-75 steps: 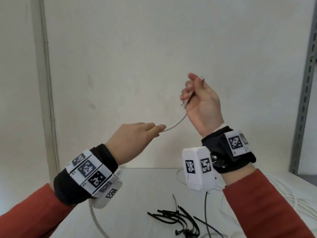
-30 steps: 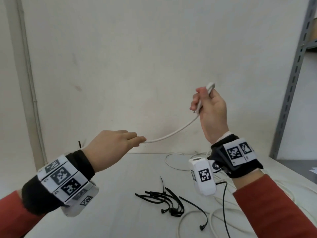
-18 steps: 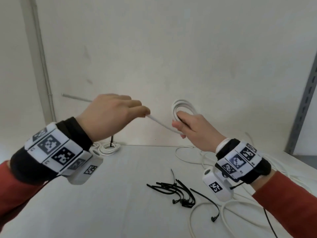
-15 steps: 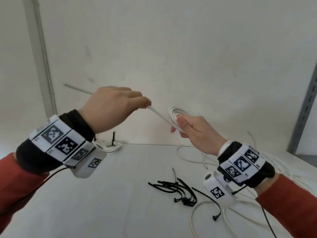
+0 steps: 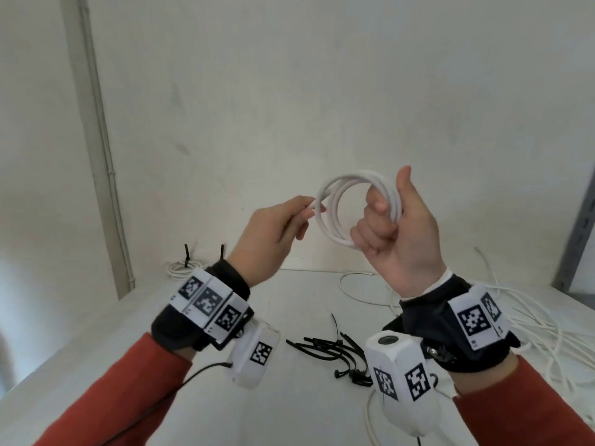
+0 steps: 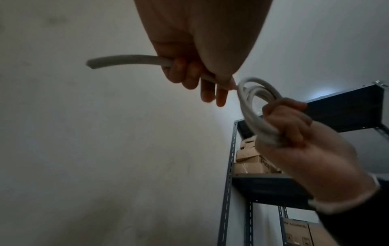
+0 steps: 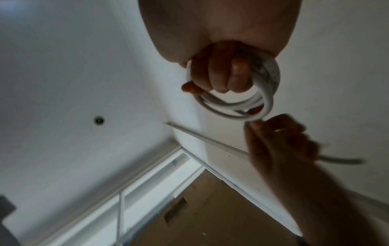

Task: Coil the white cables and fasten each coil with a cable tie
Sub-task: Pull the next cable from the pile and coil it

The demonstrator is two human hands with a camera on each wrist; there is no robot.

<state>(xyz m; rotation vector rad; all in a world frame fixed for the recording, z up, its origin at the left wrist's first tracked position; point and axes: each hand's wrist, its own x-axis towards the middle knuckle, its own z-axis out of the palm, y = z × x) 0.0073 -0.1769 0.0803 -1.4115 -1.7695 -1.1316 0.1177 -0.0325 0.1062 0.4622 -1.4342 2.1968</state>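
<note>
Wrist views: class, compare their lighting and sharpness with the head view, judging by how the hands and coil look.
Head view: evenly lit, the white coil and right hand sharp. Left wrist view: dim, the left hand a dark shape against the wall, the right hand's edges smeared. Right wrist view: dim too, the left hand motion-blurred, straight lines bent by the wide lens.

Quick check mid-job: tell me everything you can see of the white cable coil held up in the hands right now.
The white cable coil is a smooth, round-sheathed cable wound into several stacked loops, held upright in the air above the table. The right hand grips its right side, fingers curled through the ring, thumb up. The left hand pinches the strand at the left edge; a short free tail sticks out behind its fingers. No tie on it yet.
</note>
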